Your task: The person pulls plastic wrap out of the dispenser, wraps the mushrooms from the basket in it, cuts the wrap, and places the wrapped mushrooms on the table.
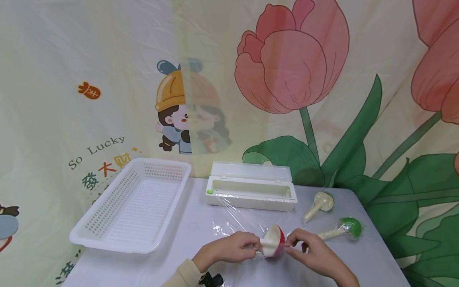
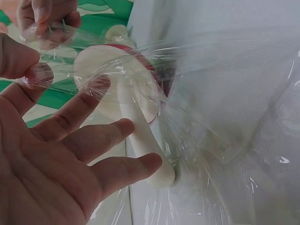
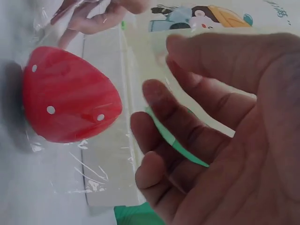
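Observation:
A toy mushroom [image 1: 271,241] with a white stem and a red, white-dotted cap [image 3: 70,98] lies on its side among clear plastic wrap [image 2: 211,154]. My left hand [image 1: 236,247] is at the stem side; in the left wrist view its thumb and index finger pinch the wrap while the other fingers spread over the stem [image 2: 145,145]. On the cap side, my right hand [image 1: 312,251] pinches a gathered bit of wrap between thumb and finger. Folds of film cross the mushroom's pale underside in the left wrist view.
A white box [image 1: 251,203] with its lid raised stands behind the hands, film stretching from its front. Left of it is a white perforated basket [image 1: 150,249]. Two wrapped toy mushrooms, one pale [image 1: 324,201] and one green-capped [image 1: 351,228], lie on the right. A printed curtain hangs behind.

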`<state>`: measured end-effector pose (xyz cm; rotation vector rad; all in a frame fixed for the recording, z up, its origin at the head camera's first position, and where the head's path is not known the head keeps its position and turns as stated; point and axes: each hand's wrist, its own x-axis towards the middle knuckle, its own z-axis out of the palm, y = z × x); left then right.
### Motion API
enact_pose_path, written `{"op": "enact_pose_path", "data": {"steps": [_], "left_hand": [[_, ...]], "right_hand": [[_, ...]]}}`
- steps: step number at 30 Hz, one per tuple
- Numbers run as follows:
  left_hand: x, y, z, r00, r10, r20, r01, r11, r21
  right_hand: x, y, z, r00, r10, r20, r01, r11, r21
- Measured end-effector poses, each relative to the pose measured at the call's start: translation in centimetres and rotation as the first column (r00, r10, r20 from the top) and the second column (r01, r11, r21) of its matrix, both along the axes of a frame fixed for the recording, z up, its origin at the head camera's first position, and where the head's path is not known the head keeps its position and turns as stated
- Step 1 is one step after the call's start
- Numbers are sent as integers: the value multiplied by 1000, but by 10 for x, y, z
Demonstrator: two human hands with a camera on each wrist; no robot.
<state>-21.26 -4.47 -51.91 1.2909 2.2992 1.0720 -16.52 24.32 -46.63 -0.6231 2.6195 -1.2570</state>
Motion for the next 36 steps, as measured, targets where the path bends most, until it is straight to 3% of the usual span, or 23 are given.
{"op": "enact_pose_path", "data": {"steps": [6, 10, 13, 18, 21, 25, 28, 32, 36], "left_hand": [[-3, -2, 0, 998, 34, -43, -34, 999, 5], [-7, -1, 0, 983, 102, -151, -100, 995, 16], [-9, 0, -1, 977, 145, -156, -149, 989, -12], [-12, -2, -6, 969, 247, -10, -248, 968, -36], [-15, -6, -9, 953, 304, 7, -304, 953, 5], [-17, -12, -13, 943, 332, 30, -333, 939, 84], [-18, -15, -14, 935, 334, 120, -349, 927, 135], [-18, -18, -12, 911, 259, 321, -338, 915, 222], [-15, -23, -8, 862, 114, 495, -268, 930, 253]], "right_hand": [[-5, 2, 1, 995, -96, 9, 97, 993, -73], [-19, -4, -13, 995, -98, 9, 98, 983, -157], [-30, -10, -28, 992, -129, 10, 128, 971, -203], [-44, -18, -44, 968, -245, -61, 229, 953, -196], [-51, -21, -49, 944, -306, -125, 286, 946, -154], [-59, -26, -57, 924, -355, -144, 341, 933, -111], [-65, -29, -63, 921, -363, -140, 352, 931, -98], [-69, -32, -68, 922, -361, -139, 350, 932, -96], [-70, -32, -71, 921, -361, -149, 349, 932, -103]]}}
